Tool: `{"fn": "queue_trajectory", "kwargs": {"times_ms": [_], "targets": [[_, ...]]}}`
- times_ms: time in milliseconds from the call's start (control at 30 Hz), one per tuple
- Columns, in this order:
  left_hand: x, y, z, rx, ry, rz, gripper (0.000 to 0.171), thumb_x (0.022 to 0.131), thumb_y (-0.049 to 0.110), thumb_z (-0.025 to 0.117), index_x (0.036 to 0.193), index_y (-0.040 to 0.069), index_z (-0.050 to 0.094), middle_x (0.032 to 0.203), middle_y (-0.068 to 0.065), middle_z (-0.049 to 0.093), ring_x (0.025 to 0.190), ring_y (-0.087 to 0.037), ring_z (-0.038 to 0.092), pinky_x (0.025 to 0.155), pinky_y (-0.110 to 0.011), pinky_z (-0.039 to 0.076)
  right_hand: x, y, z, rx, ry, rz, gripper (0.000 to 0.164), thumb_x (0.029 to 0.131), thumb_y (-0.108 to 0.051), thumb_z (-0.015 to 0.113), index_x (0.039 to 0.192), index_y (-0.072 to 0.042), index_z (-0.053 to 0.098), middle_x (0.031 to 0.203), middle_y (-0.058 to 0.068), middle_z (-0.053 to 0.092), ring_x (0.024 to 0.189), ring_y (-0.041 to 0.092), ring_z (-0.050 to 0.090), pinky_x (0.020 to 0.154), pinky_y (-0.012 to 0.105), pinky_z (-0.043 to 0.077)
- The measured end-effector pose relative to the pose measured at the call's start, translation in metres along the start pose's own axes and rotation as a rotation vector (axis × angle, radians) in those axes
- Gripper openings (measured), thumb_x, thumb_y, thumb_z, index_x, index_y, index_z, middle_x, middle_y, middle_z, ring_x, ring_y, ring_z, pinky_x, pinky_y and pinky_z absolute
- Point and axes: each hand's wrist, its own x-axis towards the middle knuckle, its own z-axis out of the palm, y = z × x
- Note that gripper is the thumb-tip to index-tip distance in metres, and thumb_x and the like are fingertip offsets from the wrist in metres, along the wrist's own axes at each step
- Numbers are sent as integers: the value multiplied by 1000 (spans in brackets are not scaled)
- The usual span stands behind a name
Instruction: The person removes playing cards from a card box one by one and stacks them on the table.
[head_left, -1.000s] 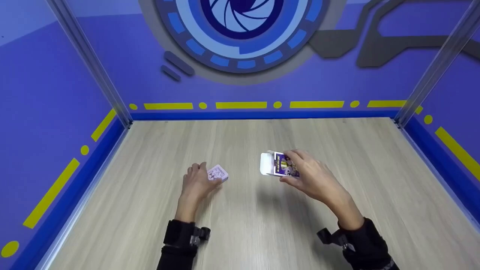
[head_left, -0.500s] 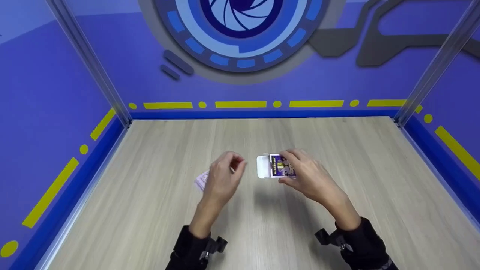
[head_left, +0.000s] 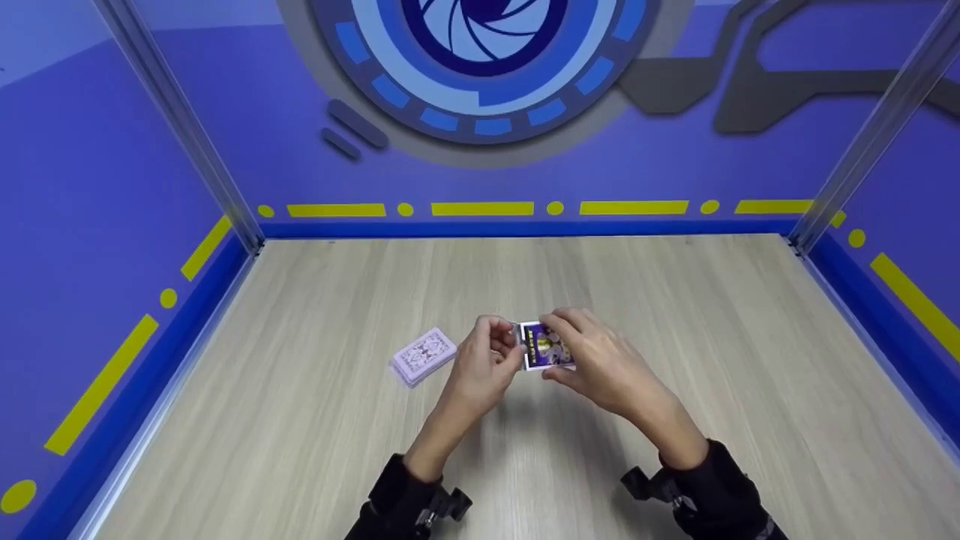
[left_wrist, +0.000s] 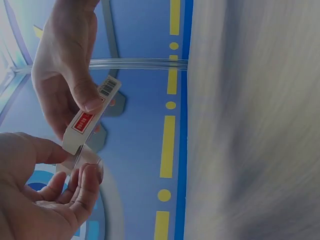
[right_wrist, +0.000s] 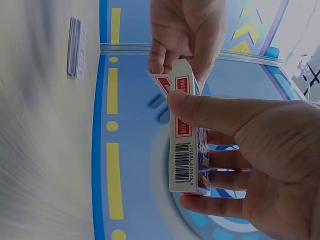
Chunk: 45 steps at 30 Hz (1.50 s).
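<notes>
A purple playing-card box [head_left: 547, 346] is held above the table, its printed face up in the head view. My right hand [head_left: 604, 364] grips it by its long sides, thumb on one narrow side and fingers on the other. At the box's left end, my left hand [head_left: 484, 364] has its thumb and curled fingers on the end flap [right_wrist: 163, 83]. The right wrist view shows a barcode and red label on the box's pale side. A deck of cards [head_left: 424, 355] with pale purple backs lies on the table, left of my left hand, slightly fanned at its lower left edge.
The light wood table [head_left: 300, 450] is walled by blue-purple panels [head_left: 480, 180] at the back and both sides. Metal corner posts [head_left: 187, 135] stand at its back corners. Black camera straps [head_left: 409, 487] sit on both wrists.
My left hand has left the deck and moved right to the box's flap, uncovering the deck. My right hand has brought the box slightly left and nearer. The flap now folds upward.
</notes>
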Motion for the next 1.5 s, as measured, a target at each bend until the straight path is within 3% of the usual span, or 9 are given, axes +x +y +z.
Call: {"fn": "queue_trajectory", "kwargs": {"times_ms": [200,533,867,1033,1233,1367,1500], "targets": [[1,-5,1,-4,-10,-66,32,89,-2,76,112,2,52,98,-6,61,87,-15,60,75,-24,52,1,-1,4,-1,5,-43,70,78,-21,93,136,-4,60,129,13,61,118,29,60,94,45,54],[1,-7,0,-6,-40,-97,37,91,-2,75,123,-1,57,100,-6,64,87,-16,62,74,-26,54,1,3,6,-24,5,-47,71,77,-23,94,136,-3,60,128,14,62,117,30,61,94,45,54],[2,-4,-9,0,-60,-53,51,90,-7,70,138,-1,52,115,-14,61,88,-19,62,71,-25,53,0,8,5,-28,-14,6,72,78,-26,93,137,-2,60,131,15,62,119,30,61,94,47,54],[1,-2,-15,39,-57,-15,55,91,-7,66,143,1,51,113,-12,56,88,-17,57,70,-24,50,0,9,4,-29,-16,29,72,78,-27,93,137,-3,61,131,15,62,119,30,61,93,47,54],[-1,1,-14,3,-62,-9,60,93,-8,63,148,1,43,102,-11,68,80,-15,61,63,-24,50,0,7,6,-26,-21,25,72,78,-27,93,137,-1,60,131,15,62,119,31,61,94,47,54],[-2,3,-15,-47,-65,-25,67,93,-11,62,153,1,34,114,-17,71,90,-22,69,69,-28,55,1,7,7,-19,-19,20,71,78,-26,93,136,-1,61,130,15,62,120,32,60,95,48,53],[-1,5,-16,-70,-49,-34,64,91,-12,63,150,-1,40,126,-20,62,105,-29,66,80,-31,57,2,7,6,-16,-13,16,70,78,-26,93,136,-2,61,130,15,63,119,31,61,95,47,53]]}}
